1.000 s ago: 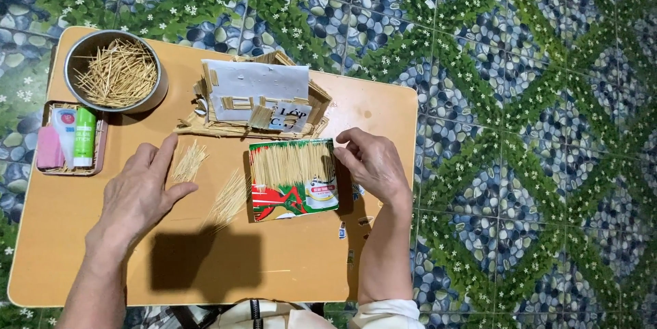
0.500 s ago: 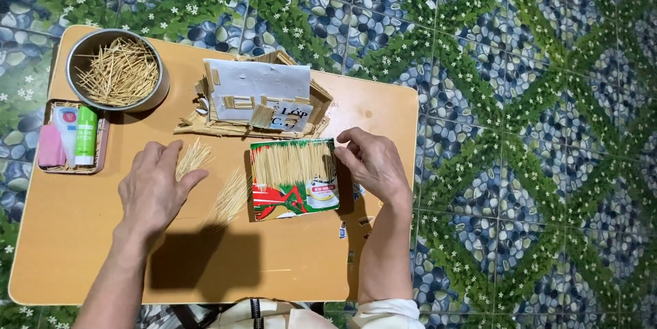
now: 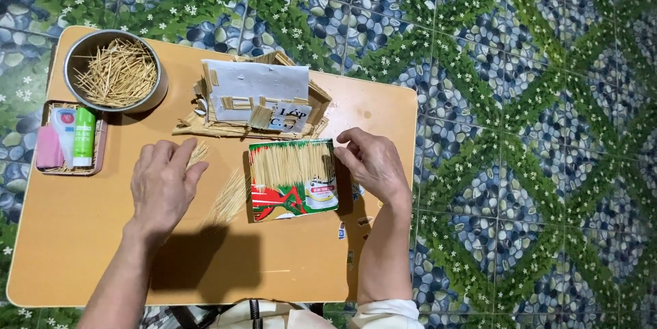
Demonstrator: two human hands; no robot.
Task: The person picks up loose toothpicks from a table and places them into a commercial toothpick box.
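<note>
small rectangular tray (image 3: 100, 139), far left edge of the tan low table (image 3: 82, 247): holds a pink eraser-like block (image 3: 49, 148), a white tube (image 3: 65, 125) and a green glue stick (image 3: 83, 137), lying side by side.

round steel bowl (image 3: 115, 72), just above the tray: filled with loose pale wooden toothpicks, crossed at all angles.

left hand (image 3: 161, 182), below and right of the bowl: palm down, fingers spread and flat, gripping nothing; fingertips rest on a small bundle of toothpicks (image 3: 198, 153) on the tabletop. its shadow falls on the table below it.

loose fan of toothpicks (image 3: 229, 198), between the left hand and the box, lying flat on the table.

model house of toothpicks with white paper roof (image 3: 253, 96), upper middle of the table, on a flat toothpick base, just above the box.

flat open cardboard box, green, red and white (image 3: 294, 180), centre of the table: upper half filled with a neat row of upright-aligned toothpicks.

right hand (image 3: 373, 163), touching the box's right edge: fingers curled loosely against the box side, thumb near its top corner; holds the box steady, nothing else in it.

floor of blue pebble and green leaf pattern (image 3: 534, 130), surrounding the table.
</note>
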